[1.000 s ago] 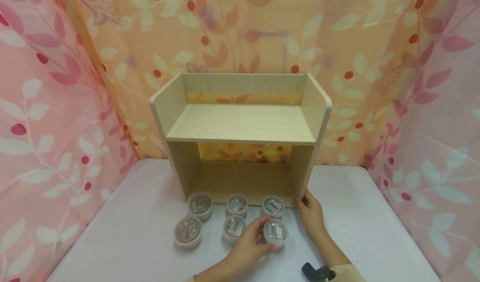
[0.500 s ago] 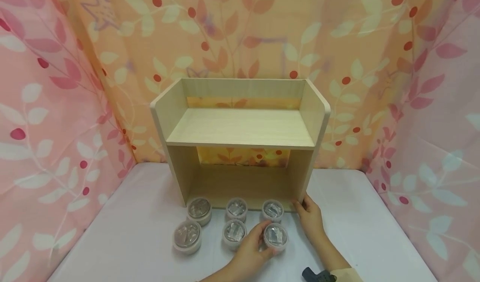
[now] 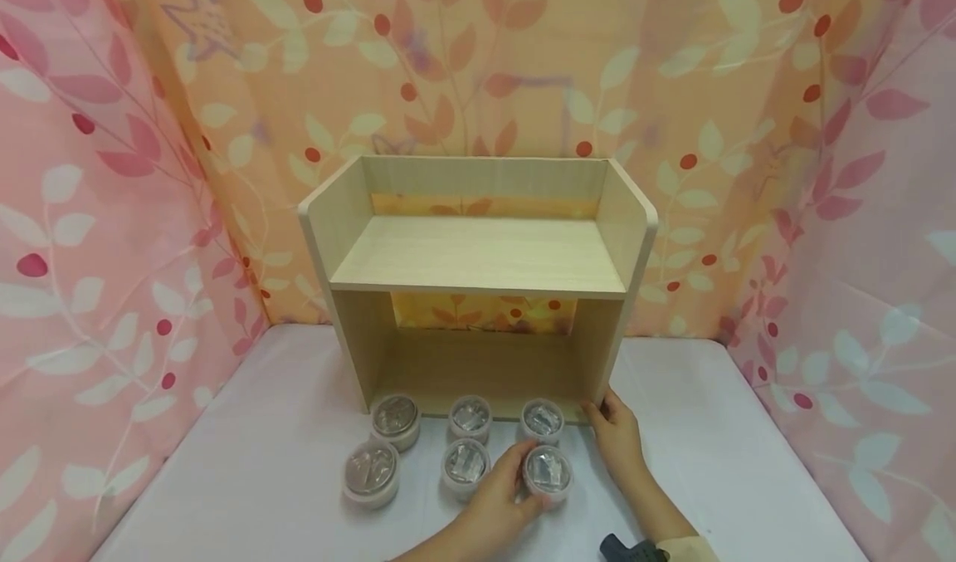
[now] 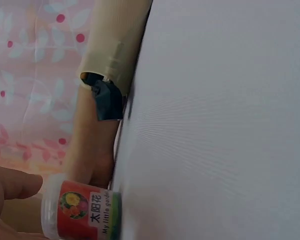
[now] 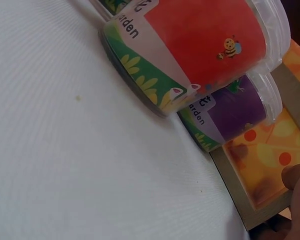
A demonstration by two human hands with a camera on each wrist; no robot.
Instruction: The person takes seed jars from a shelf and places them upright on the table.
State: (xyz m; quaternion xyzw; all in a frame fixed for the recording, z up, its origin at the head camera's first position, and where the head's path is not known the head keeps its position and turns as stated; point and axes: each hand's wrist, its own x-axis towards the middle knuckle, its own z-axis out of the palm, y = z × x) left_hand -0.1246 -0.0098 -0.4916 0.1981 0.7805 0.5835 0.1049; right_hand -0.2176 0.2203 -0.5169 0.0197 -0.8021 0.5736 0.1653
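Observation:
My left hand (image 3: 493,500) holds the front-right clear plastic jar (image 3: 548,472), its thumb and fingers at the sides of the lid. In the left wrist view this jar (image 4: 85,210) has a red label with flowers and "My little garden". My right hand (image 3: 618,433) grips the lower front corner of the right side panel of a pale wooden shelf (image 3: 478,251), thumb inside the panel; some of its fingers are hidden behind. In the right wrist view a red-labelled jar (image 5: 210,45) stands near a purple-labelled jar (image 5: 235,112).
Several similar lidded jars stand in two rows before the shelf, among them a back-left jar (image 3: 396,419) and a front-left jar (image 3: 371,472). A white cloth covers the table (image 3: 246,462). Patterned curtains (image 3: 478,64) close in the back and both sides.
The head view has tilted slightly, so the scene sits a little lower. Both hands keep their places on the jar and the shelf.

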